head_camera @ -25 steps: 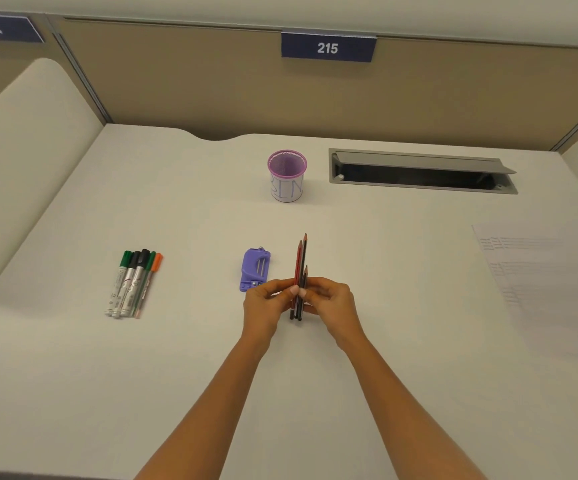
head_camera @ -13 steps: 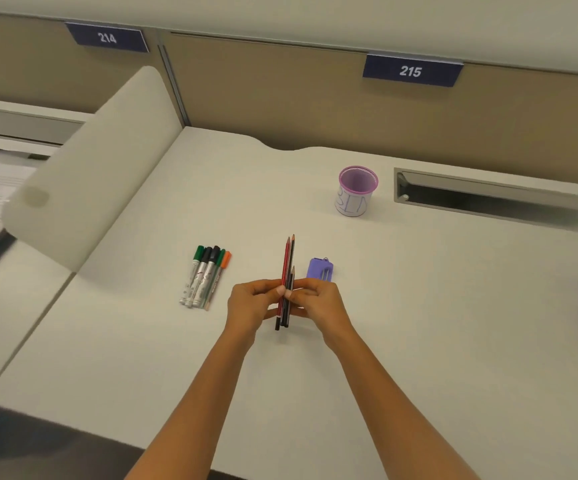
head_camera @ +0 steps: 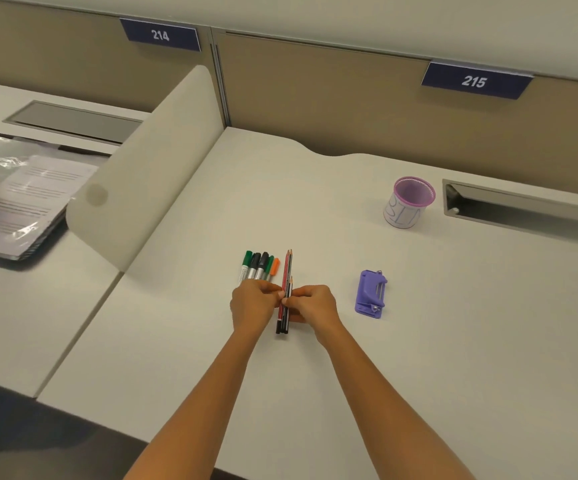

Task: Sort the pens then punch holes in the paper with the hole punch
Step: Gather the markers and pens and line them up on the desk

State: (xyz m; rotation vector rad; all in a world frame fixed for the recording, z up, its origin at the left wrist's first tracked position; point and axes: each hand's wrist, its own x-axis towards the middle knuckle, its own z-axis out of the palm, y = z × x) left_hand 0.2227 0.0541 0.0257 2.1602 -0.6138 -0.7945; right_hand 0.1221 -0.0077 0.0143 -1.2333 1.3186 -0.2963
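Beside markers (head_camera: 259,266): left hand (head_camera: 253,305), right hand (head_camera: 315,304), each grip pinching pencils (head_camera: 286,289).

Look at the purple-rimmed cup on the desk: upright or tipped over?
Upright. The cup stands on its base on the desk, its round purple rim facing up. What it holds cannot be told.

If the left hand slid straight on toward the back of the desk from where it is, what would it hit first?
Most likely the row of markers: they lie just beyond the left hand, whose fingers already overlap their near ends in this view. Whether it actually touches them is unclear.
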